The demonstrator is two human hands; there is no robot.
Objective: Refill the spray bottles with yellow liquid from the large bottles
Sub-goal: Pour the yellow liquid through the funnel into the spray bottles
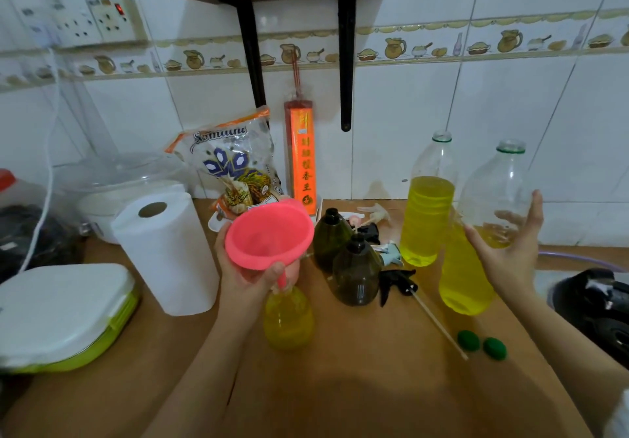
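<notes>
Up front, the left hand (248, 274) grips the pink funnel (270, 235), its spout in the yellow-filled spray bottle (288, 318) on the wooden counter (357, 369). Right hand (507, 250), fingers spread and relaxed, rests against a tilted large bottle (476, 250); another (429, 206) stands behind. Bag writing is unreadable.

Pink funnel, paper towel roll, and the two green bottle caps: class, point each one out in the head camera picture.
pink funnel (269, 233), head view, inside of its bowl.
paper towel roll (166, 253), head view, its white side.
green bottle caps (468, 340), head view, top of the left cap.
</notes>
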